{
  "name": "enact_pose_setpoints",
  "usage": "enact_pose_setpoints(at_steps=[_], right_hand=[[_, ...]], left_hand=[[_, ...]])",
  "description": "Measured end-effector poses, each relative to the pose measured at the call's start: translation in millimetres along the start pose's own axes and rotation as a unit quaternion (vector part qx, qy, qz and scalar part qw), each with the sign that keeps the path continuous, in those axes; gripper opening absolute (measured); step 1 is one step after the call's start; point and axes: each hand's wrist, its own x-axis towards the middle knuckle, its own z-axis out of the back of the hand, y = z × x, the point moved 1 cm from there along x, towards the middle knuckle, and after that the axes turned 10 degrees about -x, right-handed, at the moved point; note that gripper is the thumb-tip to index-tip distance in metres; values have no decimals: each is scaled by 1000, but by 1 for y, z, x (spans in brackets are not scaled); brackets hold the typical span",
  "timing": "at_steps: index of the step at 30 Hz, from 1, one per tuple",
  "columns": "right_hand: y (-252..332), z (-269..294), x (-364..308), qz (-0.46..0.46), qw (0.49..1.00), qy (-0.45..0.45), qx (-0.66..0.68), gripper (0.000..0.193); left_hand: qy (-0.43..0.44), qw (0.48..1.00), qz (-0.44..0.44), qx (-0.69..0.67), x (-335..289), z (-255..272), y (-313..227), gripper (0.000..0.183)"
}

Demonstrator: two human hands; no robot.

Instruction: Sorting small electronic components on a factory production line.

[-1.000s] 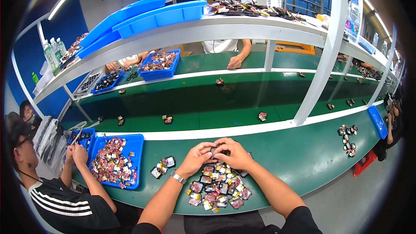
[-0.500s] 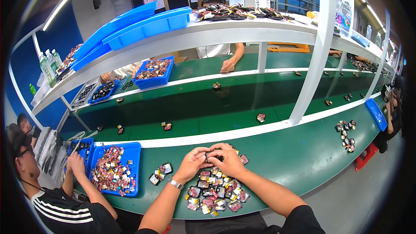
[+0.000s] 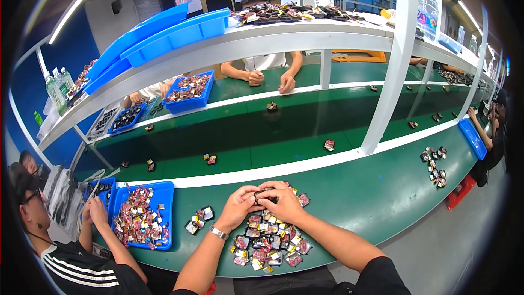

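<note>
My left hand [image 3: 238, 206], with a metal watch at its wrist, and my right hand [image 3: 282, 203] meet above the bench. Between their fingertips they grip a small black casing [image 3: 266, 196], mostly covered by the fingers. Right below and around the hands lies a pile of small electronic modules [image 3: 271, 242] with black casings, red wires and silver and yellow parts. A smaller cluster of modules [image 3: 200, 219] rests left of my left wrist.
A blue tray [image 3: 171, 213] heaped with wired parts stands left, beside a co-worker [image 3: 76, 257]. Beyond the white rail runs a green conveyor belt [image 3: 284, 153] with scattered modules. A white post [image 3: 388, 76] rises at right of centre, holding up a shelf. More modules [image 3: 434, 165] lie far right.
My hands stay together on the black casing, the fingers shifting slightly. Across the belt, the other person's second hand has come into sight. The whole view has moved a little.
</note>
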Motion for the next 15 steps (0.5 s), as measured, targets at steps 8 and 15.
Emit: enact_pose_setpoints(at_steps=[8,15], right_hand=[[6,-1,3,32,999,-2,9,17],[4,-5,1,25,1000,8,10,20]], left_hand=[[-16,999,-31,6,0,5,3,25],[-19,999,-44,6,0,7,4,24]])
